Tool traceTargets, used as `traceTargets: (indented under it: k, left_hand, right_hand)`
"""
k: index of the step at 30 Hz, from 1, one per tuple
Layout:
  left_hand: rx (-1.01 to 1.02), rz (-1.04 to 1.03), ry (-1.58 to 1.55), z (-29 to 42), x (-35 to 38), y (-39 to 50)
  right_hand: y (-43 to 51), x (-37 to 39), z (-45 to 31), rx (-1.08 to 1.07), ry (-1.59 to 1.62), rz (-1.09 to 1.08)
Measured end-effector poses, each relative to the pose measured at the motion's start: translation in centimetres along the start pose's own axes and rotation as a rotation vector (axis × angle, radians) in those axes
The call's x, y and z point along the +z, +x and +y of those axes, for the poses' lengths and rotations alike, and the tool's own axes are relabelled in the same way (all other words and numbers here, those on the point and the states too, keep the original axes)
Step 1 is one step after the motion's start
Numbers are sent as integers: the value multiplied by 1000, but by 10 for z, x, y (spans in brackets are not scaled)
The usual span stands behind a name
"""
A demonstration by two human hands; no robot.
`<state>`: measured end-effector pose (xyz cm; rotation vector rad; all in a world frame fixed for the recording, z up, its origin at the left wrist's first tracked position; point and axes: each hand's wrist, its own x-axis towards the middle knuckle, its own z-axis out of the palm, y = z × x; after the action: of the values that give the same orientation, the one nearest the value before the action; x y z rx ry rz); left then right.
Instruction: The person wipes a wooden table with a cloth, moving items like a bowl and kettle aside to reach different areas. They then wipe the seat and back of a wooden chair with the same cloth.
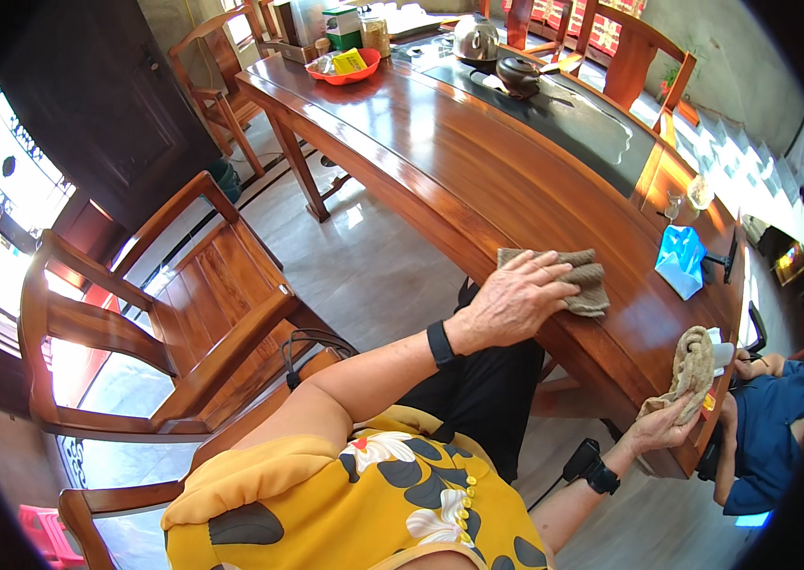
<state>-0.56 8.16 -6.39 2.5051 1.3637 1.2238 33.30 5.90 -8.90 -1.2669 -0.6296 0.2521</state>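
Observation:
My left hand [516, 299] lies palm down on a folded brown cloth [589, 285], pressing it against the front edge of a polished wooden table [445, 171]. Part of that cloth is hidden under the fingers. Over at the table's right end, my right hand [669, 424] grips a bunched, lighter beige cloth [691, 363], which stands up from the fingers. A white cup-like object [723, 354] shows just behind this cloth, partly covered by it.
A blue packet [681, 260] and small glassware [699, 192] are on the table's right part. Farther back are a dark teapot [518, 75], a steel kettle [475, 39] and a red dish [345, 71]. A wooden armchair [217, 292] stands left; another person [765, 434] sits right.

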Motion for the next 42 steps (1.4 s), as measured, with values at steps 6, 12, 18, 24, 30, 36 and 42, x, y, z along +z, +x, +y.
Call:
traceTargets:
  k: [6,12,18,24,30,36,42]
  left_hand:
    - [-93,85,91,-38,-23,-7]
    - [-139,78,140,-58,-33,-7]
    - [-50,16,161,-80,-53,-9]
    - [-76,148,363,-156,-91,-19]
    - [-537,196,370,-216,-155,-39]
    - [-660,264,-902,-174,-177,-45]
    - [-810,72,-1757,-104,-158,-34]
  right_hand:
    - [1,7,2,-183,25,1]
    - [-3,8,-3,-258,-71,15]
    - [-8,9,-9,-280,2,-11]
    - [-12,6,-34,-66,403,-47]
    - [-39,13,-65,159,485,-204]
    - [-71,48,-75,337,605,-498]
    - [-82,82,-67,422,593,-735]
